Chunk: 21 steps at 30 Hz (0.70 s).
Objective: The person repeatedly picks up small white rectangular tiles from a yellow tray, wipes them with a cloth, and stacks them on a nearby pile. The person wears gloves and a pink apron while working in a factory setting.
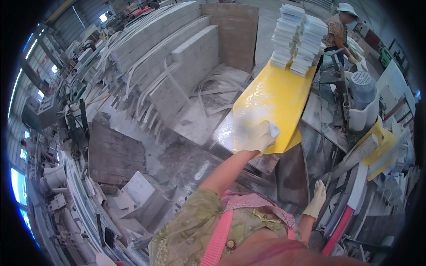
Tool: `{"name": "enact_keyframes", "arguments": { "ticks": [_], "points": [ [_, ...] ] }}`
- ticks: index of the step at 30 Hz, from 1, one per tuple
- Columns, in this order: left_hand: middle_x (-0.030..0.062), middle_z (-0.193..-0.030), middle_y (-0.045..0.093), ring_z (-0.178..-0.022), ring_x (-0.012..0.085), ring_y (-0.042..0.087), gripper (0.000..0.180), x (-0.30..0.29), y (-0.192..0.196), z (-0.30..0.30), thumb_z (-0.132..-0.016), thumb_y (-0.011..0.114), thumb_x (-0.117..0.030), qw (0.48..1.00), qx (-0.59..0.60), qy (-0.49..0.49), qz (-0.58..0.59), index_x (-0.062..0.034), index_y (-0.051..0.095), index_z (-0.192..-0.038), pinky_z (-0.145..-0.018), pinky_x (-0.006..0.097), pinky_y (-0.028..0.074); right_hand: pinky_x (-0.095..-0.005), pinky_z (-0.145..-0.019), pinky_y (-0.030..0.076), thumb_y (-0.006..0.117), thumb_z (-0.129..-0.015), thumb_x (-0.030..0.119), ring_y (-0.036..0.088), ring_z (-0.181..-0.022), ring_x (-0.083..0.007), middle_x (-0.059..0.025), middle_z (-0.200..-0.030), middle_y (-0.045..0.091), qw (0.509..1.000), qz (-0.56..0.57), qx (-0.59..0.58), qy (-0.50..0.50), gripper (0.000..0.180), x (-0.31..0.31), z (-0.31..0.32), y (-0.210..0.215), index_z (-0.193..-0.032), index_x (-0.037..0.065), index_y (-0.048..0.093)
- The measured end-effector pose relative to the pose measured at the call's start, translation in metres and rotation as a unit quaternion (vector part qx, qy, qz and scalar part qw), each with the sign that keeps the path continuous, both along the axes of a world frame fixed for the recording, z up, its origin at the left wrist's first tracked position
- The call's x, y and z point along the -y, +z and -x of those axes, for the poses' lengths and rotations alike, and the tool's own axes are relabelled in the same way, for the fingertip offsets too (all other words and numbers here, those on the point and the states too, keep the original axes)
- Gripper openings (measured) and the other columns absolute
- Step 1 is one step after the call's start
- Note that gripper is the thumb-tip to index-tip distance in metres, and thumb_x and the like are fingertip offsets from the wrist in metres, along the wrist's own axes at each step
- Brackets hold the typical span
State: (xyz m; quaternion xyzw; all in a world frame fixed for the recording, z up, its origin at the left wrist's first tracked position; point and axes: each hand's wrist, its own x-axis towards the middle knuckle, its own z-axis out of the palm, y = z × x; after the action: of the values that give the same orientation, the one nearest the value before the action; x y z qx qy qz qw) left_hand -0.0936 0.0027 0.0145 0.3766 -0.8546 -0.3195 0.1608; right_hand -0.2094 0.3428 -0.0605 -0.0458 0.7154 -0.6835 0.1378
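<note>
1. A small pale bluish-white piece [274, 129] is grasped by the cream-gloved left hand [258, 138]; whether it is cloth, pad or stone cannot be told.
2. The piece is held over the near part of a glossy yellow sheet [275, 97], by which the work surface is covered; whether the two are touching cannot be made out.
3. Nothing is grasped by the cream-gloved right hand [316, 200], which is held apart from the sheet, to the right, with fingers extended.
4. The far end of the sheet is loaded with two uneven stacks of thin white rectangular slabs, one to the left [287, 37] and one to the right [308, 46].
5. The step in hand is judged to be handling of the piece at the sheet's near part.
6. For the next move, a secure left-hand grip and care on the slick-looking surface seem to be called for.
</note>
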Motion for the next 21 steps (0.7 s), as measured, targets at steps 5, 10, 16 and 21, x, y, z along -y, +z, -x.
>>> {"name": "enact_keyframes", "arguments": {
  "ticks": [5,10,16,21],
  "points": [
    [0.0257,-0.100,0.070,-0.098,0.0428,0.068,0.047,-0.002,-0.001,-0.005,-0.082,0.066,-0.040,0.994,0.005,-0.044,0.098,0.0014,0.065,-0.105,-0.086,0.047,0.052,-0.0334,-0.113,0.041,0.051,-0.108,0.026,0.058,-0.128,-0.0229,-0.0174,-0.134,0.062,0.998,-0.021,-0.051,-0.006,0.043,-0.024,0.036,-0.006,-0.136,-0.005,0.056],
    [0.0247,-0.103,0.071,-0.101,0.0424,0.068,0.052,-0.003,-0.002,0.003,-0.080,0.067,-0.042,0.998,0.051,0.020,0.042,-0.0003,0.063,-0.111,-0.089,0.047,0.052,-0.0343,-0.110,0.042,0.051,-0.107,0.023,0.058,-0.127,-0.0237,-0.0151,-0.135,0.063,0.978,-0.124,-0.156,-0.056,0.042,-0.086,0.081,-0.019,-0.137,-0.006,0.056],
    [0.0249,-0.109,0.070,-0.106,0.0398,0.067,0.063,0.015,-0.008,0.013,-0.077,0.071,-0.048,0.982,0.166,0.010,0.089,-0.0014,0.062,-0.117,-0.092,0.045,0.053,-0.0451,-0.121,0.026,0.050,-0.105,0.042,0.037,-0.145,-0.0367,-0.0217,-0.154,0.044,0.807,-0.494,-0.313,-0.086,0.056,-0.159,0.171,-0.022,-0.147,0.005,0.050],
    [0.0232,-0.114,0.070,-0.108,0.0370,0.068,0.086,0.028,-0.021,0.012,-0.069,0.075,-0.065,0.971,0.212,0.012,0.110,-0.0009,0.059,-0.125,-0.091,0.046,0.054,-0.0492,-0.124,0.014,0.043,-0.101,0.059,0.026,-0.150,-0.0391,-0.0246,-0.159,0.035,0.734,-0.614,-0.290,-0.033,0.078,-0.167,0.200,-0.044,-0.153,0.001,0.039]
  ]
}}
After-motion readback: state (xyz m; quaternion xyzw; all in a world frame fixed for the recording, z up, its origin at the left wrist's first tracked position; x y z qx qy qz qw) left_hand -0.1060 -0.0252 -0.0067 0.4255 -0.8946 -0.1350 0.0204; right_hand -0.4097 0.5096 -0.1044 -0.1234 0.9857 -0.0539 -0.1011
